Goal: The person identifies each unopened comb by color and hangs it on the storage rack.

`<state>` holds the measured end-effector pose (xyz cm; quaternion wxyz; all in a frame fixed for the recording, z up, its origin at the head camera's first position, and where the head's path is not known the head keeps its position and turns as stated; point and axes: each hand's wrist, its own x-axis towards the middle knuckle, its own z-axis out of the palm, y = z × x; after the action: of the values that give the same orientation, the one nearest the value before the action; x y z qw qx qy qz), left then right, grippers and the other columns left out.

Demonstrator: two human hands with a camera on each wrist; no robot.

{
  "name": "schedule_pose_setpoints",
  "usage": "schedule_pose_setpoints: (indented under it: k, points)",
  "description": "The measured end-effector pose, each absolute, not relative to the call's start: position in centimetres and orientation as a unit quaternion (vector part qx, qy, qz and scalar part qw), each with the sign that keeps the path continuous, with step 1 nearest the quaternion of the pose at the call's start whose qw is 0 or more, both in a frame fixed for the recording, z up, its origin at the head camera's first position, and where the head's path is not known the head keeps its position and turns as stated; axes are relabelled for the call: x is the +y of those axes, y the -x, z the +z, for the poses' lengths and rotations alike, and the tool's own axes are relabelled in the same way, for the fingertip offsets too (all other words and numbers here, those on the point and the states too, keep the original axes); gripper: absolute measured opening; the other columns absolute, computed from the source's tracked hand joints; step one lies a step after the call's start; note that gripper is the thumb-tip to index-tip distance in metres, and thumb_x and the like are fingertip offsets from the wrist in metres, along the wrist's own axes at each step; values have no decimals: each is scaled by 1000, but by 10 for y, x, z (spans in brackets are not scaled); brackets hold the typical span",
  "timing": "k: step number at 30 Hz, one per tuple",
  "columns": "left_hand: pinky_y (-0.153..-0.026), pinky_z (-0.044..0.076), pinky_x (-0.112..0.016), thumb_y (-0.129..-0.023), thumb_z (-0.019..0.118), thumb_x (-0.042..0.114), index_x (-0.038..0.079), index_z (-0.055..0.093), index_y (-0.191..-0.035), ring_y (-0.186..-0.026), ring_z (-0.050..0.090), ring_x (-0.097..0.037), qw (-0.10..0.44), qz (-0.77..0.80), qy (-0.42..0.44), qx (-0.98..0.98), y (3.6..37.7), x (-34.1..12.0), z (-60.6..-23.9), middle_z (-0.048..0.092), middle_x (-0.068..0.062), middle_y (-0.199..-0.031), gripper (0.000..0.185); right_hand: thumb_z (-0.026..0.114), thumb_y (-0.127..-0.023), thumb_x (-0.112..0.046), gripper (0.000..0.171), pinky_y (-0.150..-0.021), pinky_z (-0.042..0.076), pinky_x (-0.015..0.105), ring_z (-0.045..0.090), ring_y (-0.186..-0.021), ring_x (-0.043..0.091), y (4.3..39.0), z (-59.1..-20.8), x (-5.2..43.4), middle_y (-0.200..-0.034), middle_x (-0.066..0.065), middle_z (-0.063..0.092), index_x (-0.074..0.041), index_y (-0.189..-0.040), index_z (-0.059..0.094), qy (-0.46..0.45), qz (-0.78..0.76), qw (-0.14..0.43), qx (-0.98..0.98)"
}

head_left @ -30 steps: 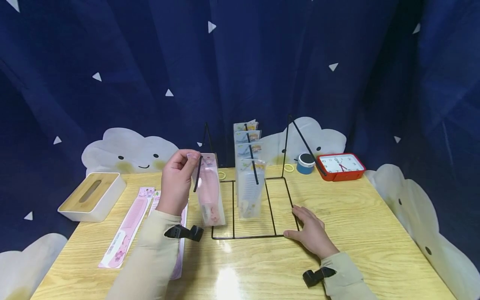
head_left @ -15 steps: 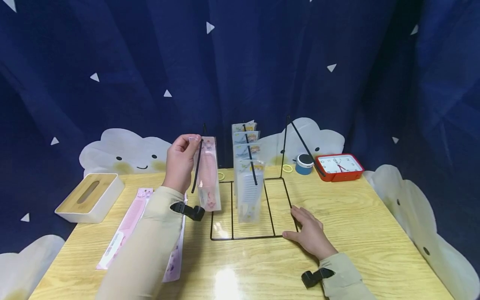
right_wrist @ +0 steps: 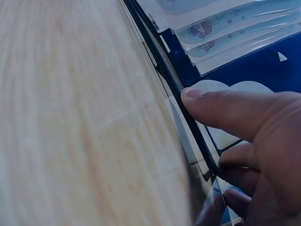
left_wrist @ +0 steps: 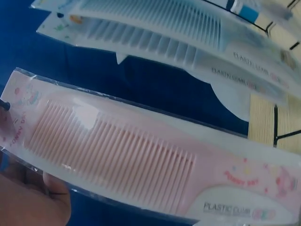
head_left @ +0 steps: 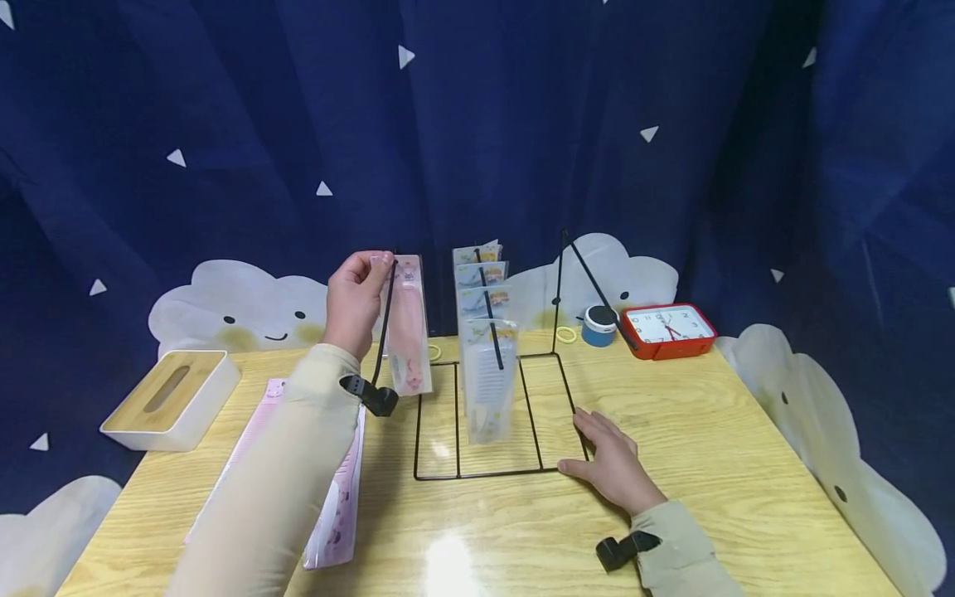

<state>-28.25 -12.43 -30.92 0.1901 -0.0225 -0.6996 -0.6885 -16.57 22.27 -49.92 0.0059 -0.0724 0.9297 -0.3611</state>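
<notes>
My left hand [head_left: 356,300] pinches the top of a packaged pink comb [head_left: 406,326] and holds it up against the left black peg [head_left: 382,327] of a wire display rack [head_left: 488,473]. In the left wrist view the pink comb [left_wrist: 122,153] fills the frame, with pale blue packaged combs [left_wrist: 155,35] behind it. Several of those blue comb packs [head_left: 487,365] hang on the rack's middle peg. My right hand [head_left: 608,463] lies flat on the table and presses the rack's front right corner; in the right wrist view its fingers [right_wrist: 235,113] rest on the black wire base [right_wrist: 181,101].
Two more pink comb packs [head_left: 336,514] lie on the wooden table [head_left: 746,464] under my left sleeve. A white tissue box with a wooden lid [head_left: 170,400] sits far left. A red clock [head_left: 667,329], a small blue jar [head_left: 598,325] and a yellow ring [head_left: 565,335] stand at the back right.
My left hand has lifted the pink comb pack up and back along the left peg. The right hand has stayed on the rack's corner.
</notes>
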Motion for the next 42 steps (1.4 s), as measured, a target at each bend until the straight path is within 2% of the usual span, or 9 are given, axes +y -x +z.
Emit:
schedule_pose_setpoints:
  k: [11,15,21,26,30,35,38,42]
  points:
    - [-73,42,-26,-99,65,30,19,67,-103,-91,55,-12,176,-686,21,-705,282,-141,-317,63,5,-96,12,83,-82,-31,85,-109,13,63,24,-147,41,164,-499,222,-156,21,38,4,-149,43,64,-365,9,929]
    - [-76,42,-26,-101,62,32,19,64,-106,-93,58,-10,165,-673,9,-721,280,-157,-329,64,7,-100,14,84,-82,-31,85,-109,13,63,24,-147,41,164,-499,222,-156,21,39,4,-149,43,63,-362,7,930]
    - [-72,40,-22,-101,61,32,12,64,-112,-91,58,-8,144,-647,-19,-748,274,-182,-356,65,10,-101,23,84,-82,-30,85,-109,13,63,25,-147,42,163,-498,223,-156,21,39,4,-148,44,61,-365,8,929]
    - [-76,43,-27,-101,60,35,7,61,-121,-93,58,-11,104,-638,-49,-761,267,-197,-386,64,11,-100,34,84,-82,-29,84,-108,13,64,25,-146,43,162,-496,224,-155,22,39,5,-148,44,63,-366,8,929]
    - [-77,46,-30,-102,60,34,4,60,-125,-93,60,-17,77,-598,-77,-794,258,-209,-410,63,4,-104,38,84,-82,-29,84,-107,14,64,25,-146,43,162,-497,223,-156,22,39,5,-147,44,67,-364,7,929]
    - [-83,50,-32,-102,59,23,0,59,-130,-103,60,-27,45,-518,-111,-847,248,-224,-436,61,-14,-122,36,83,-83,-30,83,-108,13,64,24,-147,42,164,-496,222,-156,21,38,4,-148,44,68,-364,9,929]
    - [-86,50,-33,-101,58,19,-1,57,-134,-109,59,-28,24,-498,-122,-858,245,-232,-449,57,-19,-134,38,83,-83,-29,83,-108,12,65,24,-147,42,165,-496,222,-156,21,38,4,-148,44,70,-363,8,929]
    - [-95,50,-41,-101,57,16,-3,47,-142,-116,58,-36,-15,-502,-115,-857,243,-242,-461,47,-23,-145,46,83,-83,-29,82,-108,13,65,24,-147,42,165,-496,222,-156,21,39,4,-148,44,70,-363,7,929]
